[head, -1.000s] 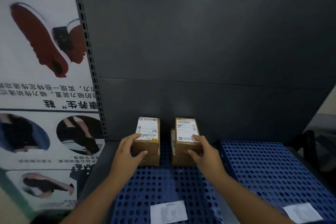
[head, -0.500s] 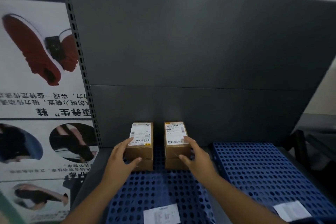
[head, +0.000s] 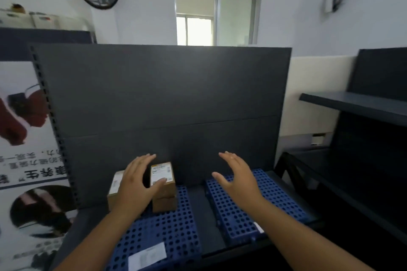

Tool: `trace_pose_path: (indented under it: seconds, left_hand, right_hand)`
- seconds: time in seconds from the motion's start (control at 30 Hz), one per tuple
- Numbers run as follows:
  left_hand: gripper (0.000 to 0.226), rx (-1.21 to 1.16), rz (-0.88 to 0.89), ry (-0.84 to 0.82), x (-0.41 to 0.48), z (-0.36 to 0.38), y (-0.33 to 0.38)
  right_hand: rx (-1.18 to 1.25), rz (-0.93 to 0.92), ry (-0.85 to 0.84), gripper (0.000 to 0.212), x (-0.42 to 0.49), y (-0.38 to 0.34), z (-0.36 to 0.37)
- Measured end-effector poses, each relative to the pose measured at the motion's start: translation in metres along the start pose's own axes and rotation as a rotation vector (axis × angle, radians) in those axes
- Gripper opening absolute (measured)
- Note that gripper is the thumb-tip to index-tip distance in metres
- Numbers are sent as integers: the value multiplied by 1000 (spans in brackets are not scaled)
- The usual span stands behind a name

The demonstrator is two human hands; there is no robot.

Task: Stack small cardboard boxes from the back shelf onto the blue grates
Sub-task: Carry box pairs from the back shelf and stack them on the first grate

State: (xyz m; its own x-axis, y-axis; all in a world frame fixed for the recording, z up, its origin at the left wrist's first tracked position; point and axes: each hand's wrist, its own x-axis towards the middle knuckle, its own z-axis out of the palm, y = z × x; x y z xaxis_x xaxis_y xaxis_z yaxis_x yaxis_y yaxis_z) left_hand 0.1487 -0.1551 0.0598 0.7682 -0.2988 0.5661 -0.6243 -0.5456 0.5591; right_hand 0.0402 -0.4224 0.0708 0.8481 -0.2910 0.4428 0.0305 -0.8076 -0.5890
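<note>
Two short stacks of small brown cardboard boxes with white labels stand side by side at the back of the left blue grate point(head: 174, 233). The left stack point(head: 114, 191) is partly hidden behind my left hand point(head: 136, 185). The right stack point(head: 164, 185) shows its top label. My left hand hovers in front of the stacks, fingers spread, holding nothing; whether it touches a box I cannot tell. My right hand point(head: 237, 178) is open in the air over the right blue grate point(head: 246, 215), apart from the boxes.
A dark grey back panel point(head: 163, 99) rises behind the grates. A poster point(head: 26, 149) stands at the left. A dark shelf unit point(head: 361, 130) stands at the right. White paper labels point(head: 147, 256) lie on the grates' front parts.
Both hands have let go of the top boxes and pulled back, the right hand swinging out to the right. My view has lifted, showing the wall, clock and window.
</note>
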Motion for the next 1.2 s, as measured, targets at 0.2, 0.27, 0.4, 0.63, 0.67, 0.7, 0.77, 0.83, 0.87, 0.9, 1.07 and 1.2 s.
trace_pose_path:
  seconds: [0.2, 0.27, 0.4, 0.63, 0.67, 0.7, 0.77, 0.83, 0.87, 0.9, 1.07, 1.2]
  left_hand:
    - [75, -38, 334, -61, -24, 35, 150]
    - [75, -92, 418, -65, -38, 49, 205]
    - [76, -236, 554, -128, -74, 76, 312]
    - [82, -491, 684, -219, -132, 117, 467]
    - [82, -525, 694, -243, -138, 124, 486]
    - [81, -553, 712, -259, -144, 130, 504]
    - [80, -601, 754, -275, -152, 143, 535]
    - [79, -643, 782, -299, -154, 156, 561]
    - [79, -662, 787, -321, -154, 163, 573]
    - [80, -680, 789, -349, -152, 171, 584]
    - [80, -735, 794, -458, -121, 214, 637]
    - [80, -747, 827, -513, -85, 253, 681]
  right_hand:
    - [-176, -40, 181, 74, -84, 19, -135]
    - [-239, -41, 254, 74, -121, 24, -182]
    - [-359, 10, 405, 72, -198, 36, -276]
    - [-542, 157, 611, 71, -319, 46, -415]
    - [-565, 179, 636, 72, -334, 47, -432]
    - [-585, 203, 653, 72, -347, 47, -447]
    - [-621, 251, 668, 72, -367, 49, -475]
    - [-659, 295, 685, 71, -380, 52, -498]
    - [-672, 318, 696, 70, -385, 53, -510]
    - [-680, 338, 705, 69, -388, 56, -520]
    - [-730, 424, 695, 70, -384, 77, -569]
    - [-776, 509, 664, 72, -360, 107, -607]
